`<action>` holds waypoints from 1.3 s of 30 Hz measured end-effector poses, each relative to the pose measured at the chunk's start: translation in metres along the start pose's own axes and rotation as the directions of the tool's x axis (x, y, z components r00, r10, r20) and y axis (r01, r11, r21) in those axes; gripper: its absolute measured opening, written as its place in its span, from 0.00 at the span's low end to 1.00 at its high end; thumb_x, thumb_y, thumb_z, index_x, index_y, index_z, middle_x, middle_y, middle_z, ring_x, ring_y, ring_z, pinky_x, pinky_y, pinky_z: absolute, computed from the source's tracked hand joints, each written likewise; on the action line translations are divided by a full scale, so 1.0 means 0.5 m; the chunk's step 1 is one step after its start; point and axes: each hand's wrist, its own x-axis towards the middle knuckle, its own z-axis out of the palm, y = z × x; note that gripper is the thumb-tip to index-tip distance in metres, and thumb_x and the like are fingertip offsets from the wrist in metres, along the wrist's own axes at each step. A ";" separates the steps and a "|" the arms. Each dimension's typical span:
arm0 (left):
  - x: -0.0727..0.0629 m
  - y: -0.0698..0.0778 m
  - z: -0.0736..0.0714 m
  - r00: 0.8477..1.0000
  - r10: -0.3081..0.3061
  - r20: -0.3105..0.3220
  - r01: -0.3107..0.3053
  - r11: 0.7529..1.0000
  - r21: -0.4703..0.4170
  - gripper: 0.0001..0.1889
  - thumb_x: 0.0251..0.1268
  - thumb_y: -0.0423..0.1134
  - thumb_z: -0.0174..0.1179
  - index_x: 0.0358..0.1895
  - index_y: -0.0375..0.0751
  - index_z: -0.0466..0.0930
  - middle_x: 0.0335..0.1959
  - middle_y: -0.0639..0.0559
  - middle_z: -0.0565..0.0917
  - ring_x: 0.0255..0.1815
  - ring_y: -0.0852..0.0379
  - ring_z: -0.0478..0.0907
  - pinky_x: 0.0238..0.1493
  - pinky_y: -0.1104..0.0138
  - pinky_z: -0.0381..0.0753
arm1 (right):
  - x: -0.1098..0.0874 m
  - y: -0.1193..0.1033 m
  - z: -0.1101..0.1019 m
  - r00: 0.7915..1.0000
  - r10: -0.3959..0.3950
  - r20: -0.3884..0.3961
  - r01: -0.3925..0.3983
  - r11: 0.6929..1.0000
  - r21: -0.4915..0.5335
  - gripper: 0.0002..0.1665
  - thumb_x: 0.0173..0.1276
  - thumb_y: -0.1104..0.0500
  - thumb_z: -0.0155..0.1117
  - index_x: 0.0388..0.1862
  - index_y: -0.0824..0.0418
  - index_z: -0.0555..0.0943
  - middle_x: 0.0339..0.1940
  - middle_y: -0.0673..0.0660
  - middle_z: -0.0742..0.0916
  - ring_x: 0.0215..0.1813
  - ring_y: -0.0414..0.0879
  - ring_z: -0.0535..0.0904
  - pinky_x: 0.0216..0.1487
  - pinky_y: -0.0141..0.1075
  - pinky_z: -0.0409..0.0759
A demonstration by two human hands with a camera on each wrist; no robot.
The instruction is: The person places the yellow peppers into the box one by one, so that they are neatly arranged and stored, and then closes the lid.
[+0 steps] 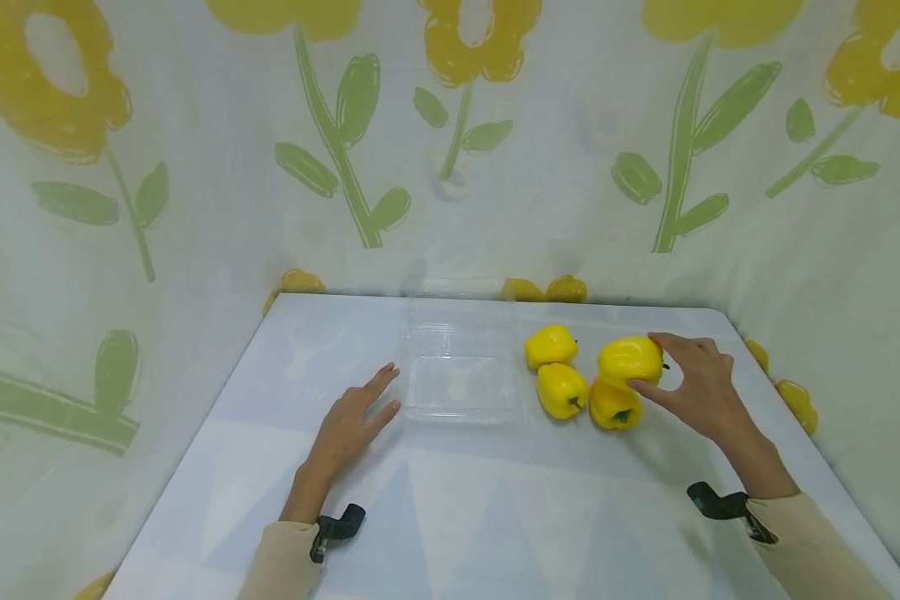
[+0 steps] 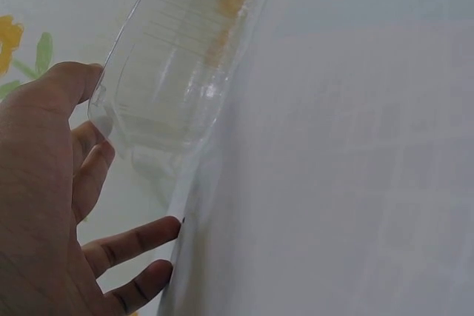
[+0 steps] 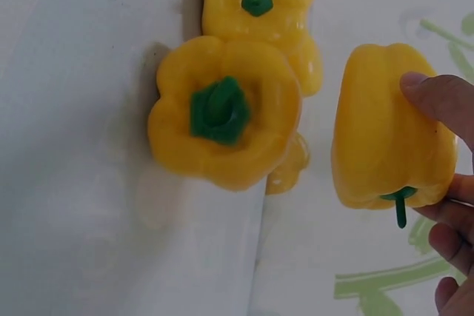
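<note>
My right hand (image 1: 705, 387) grips a yellow bell pepper (image 3: 389, 127), with the thumb on one side and fingers on the other. Its short green stem points out to the right in the head view. Below it sits another yellow bell pepper (image 1: 615, 407), overlapped by the held one. Two more, a front pepper (image 1: 561, 392) and a back pepper (image 1: 550, 346), lie close together to the left. My left hand (image 1: 348, 425) is at the left side of a clear plastic container (image 1: 461, 417), fingers spread and fairly straight. In the left wrist view the thumb and fingertips are right at its corner.
The container's clear lid (image 1: 457, 312) stands open at its back, near the far edge of the pale table (image 1: 457, 508). A flower-print curtain (image 1: 532, 208) hangs behind and on both sides. Small black cameras are strapped to both wrists.
</note>
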 end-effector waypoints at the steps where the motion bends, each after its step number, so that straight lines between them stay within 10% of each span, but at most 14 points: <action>1: -0.001 0.000 0.000 1.000 -0.003 0.000 0.003 1.000 -0.001 0.33 0.75 0.62 0.49 0.78 0.59 0.60 0.78 0.64 0.58 0.66 0.45 0.70 0.61 0.43 0.68 | 0.003 -0.002 0.002 1.000 -0.001 0.001 0.001 1.000 0.001 0.46 0.55 0.49 0.81 0.66 0.68 0.72 0.63 0.73 0.77 0.58 0.69 0.63 0.50 0.66 0.55; 39: -0.005 -0.004 0.004 1.000 -0.006 -0.019 0.006 1.000 -0.031 0.32 0.75 0.63 0.48 0.78 0.63 0.59 0.78 0.69 0.58 0.65 0.47 0.71 0.60 0.45 0.70 | 0.069 -0.076 0.041 0.994 -0.107 -0.018 0.108 0.993 0.048 0.44 0.52 0.50 0.83 0.64 0.66 0.75 0.61 0.68 0.81 0.55 0.62 0.67 0.47 0.58 0.56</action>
